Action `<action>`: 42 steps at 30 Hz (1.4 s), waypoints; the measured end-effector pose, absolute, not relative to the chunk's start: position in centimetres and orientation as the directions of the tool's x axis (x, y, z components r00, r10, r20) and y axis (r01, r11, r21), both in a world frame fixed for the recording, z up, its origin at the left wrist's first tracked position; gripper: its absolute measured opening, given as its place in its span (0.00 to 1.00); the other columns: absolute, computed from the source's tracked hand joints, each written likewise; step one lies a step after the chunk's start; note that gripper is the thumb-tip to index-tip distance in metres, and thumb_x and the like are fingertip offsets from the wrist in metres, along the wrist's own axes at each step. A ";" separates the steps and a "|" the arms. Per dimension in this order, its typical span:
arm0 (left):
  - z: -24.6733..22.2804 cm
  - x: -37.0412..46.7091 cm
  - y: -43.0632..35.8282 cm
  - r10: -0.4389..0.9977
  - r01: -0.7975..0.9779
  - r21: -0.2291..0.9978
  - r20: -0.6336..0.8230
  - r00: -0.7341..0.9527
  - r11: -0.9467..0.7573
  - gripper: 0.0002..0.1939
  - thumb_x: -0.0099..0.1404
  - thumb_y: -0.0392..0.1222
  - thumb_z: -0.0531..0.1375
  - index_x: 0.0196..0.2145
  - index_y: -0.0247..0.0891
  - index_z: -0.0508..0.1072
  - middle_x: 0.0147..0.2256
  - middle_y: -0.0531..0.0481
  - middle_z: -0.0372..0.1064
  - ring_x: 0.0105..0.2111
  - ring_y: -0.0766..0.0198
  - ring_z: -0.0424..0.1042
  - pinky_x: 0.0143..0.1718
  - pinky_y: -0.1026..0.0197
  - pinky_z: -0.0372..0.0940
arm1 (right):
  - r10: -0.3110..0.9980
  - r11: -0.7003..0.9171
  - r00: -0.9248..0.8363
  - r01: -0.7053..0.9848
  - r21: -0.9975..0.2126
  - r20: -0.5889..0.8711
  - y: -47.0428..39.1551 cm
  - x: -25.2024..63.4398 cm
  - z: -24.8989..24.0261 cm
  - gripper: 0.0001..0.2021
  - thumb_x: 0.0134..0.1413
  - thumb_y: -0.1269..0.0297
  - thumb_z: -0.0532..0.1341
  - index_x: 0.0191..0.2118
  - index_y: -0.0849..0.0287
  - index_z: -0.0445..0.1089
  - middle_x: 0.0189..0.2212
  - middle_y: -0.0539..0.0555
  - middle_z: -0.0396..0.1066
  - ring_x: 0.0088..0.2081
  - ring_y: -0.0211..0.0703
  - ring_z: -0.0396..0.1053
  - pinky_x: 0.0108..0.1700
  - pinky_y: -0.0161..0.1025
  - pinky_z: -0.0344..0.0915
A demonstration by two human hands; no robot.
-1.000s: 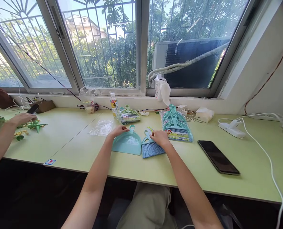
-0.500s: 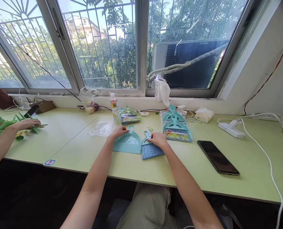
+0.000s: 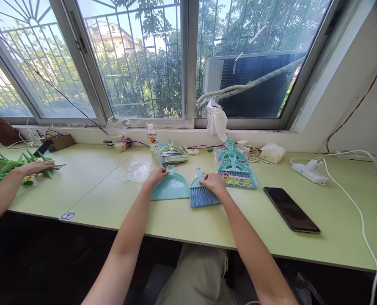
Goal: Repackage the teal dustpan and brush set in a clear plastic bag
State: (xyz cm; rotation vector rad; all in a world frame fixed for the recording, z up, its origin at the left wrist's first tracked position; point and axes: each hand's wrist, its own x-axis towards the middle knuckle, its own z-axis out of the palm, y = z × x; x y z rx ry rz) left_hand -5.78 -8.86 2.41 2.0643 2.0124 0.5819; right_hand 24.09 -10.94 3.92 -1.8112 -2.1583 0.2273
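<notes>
A small teal dustpan (image 3: pixel 171 188) lies on the green table (image 3: pixel 188 220), and my left hand (image 3: pixel 156 175) grips it at its top left edge beside the handle. To its right lies a small brush with blue bristles (image 3: pixel 202 196). My right hand (image 3: pixel 214 183) rests on the brush's upper part, fingers closed over it. A yellow label sticks out above the brush.
Packaged brush sets (image 3: pixel 235 169) are stacked right of my right hand, more packs (image 3: pixel 173 154) behind the dustpan. An empty plastic bag (image 3: pixel 136 170), a bottle (image 3: pixel 152 140), a black phone (image 3: pixel 291 209) and a power strip (image 3: pixel 309 173) lie around. Another person's hand (image 3: pixel 32 168) handles green plastic parts at far left.
The dustpan has tilted and shifted slightly up and away under my left hand. The brush has turned a little. The other person's hand has gathered green parts.
</notes>
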 end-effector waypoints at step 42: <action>1.4 2.1 -10.1 0.746 0.839 -0.194 0.387 0.542 -0.509 0.16 0.66 0.29 0.53 0.51 0.34 0.68 0.50 0.41 0.69 0.51 0.57 0.69 0.45 0.58 0.68 | 0.886 0.462 -0.405 0.818 -0.344 0.225 -12.6 21.0 2.9 0.12 0.56 0.53 0.61 0.34 0.56 0.74 0.35 0.53 0.76 0.39 0.44 0.72 0.39 0.37 0.60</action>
